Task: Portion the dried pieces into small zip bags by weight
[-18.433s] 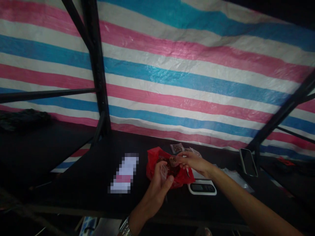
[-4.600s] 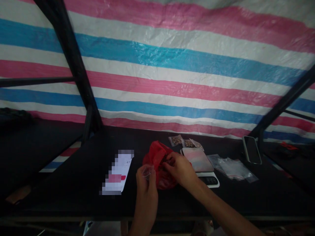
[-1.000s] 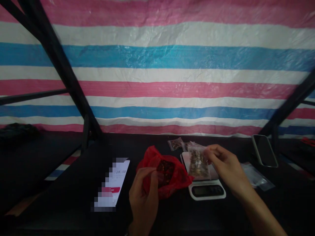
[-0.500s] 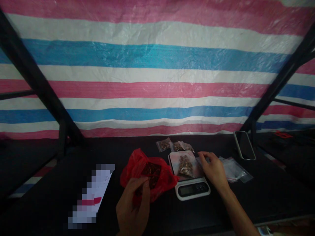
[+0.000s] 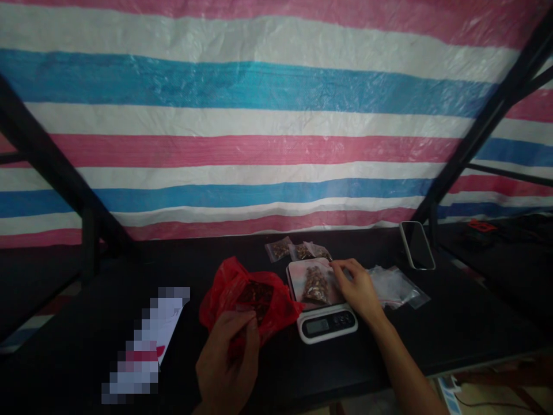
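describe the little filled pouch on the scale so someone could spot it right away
On the black table under the striped tarp, find the white digital scale right of the red plastic bag. The clear pouch of brown bits lies on its platform, beside the right hand. Unlike the two filled pouches behind, it alone is on the scale.

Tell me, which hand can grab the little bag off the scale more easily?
Probably the right. The right hand lies right beside the little bag on the scale. The left hand is farther away and busy gripping the red bag.
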The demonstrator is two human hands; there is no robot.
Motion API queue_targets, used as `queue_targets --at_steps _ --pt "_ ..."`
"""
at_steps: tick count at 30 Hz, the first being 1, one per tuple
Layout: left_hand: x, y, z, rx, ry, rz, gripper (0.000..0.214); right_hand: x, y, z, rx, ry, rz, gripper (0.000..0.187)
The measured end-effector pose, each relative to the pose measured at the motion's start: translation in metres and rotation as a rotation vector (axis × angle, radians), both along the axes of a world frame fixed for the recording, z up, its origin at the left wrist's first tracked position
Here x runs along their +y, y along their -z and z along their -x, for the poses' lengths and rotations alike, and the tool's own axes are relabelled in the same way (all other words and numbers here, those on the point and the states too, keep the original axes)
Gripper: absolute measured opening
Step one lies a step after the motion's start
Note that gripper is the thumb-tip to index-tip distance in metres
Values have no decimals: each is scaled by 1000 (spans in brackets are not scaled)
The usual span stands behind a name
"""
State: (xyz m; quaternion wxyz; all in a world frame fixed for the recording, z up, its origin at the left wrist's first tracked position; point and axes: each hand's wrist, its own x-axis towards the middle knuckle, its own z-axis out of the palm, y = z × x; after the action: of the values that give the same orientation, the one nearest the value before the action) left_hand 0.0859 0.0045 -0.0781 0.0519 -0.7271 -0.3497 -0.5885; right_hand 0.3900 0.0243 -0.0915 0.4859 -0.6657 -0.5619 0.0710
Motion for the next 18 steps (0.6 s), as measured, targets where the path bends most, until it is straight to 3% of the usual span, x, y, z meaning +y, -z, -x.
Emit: queue_targets --at_steps 5,12,18 --pt "17 0 10 271 -1 75 19 3 3 2 8 -6 -7 51" --pt "26 14 21 395 -312 259 26 3 5 1 -16 -10 24 44" --pt "14 13 22 423 -249 312 28 4 -3 2 23 -21 67 37"
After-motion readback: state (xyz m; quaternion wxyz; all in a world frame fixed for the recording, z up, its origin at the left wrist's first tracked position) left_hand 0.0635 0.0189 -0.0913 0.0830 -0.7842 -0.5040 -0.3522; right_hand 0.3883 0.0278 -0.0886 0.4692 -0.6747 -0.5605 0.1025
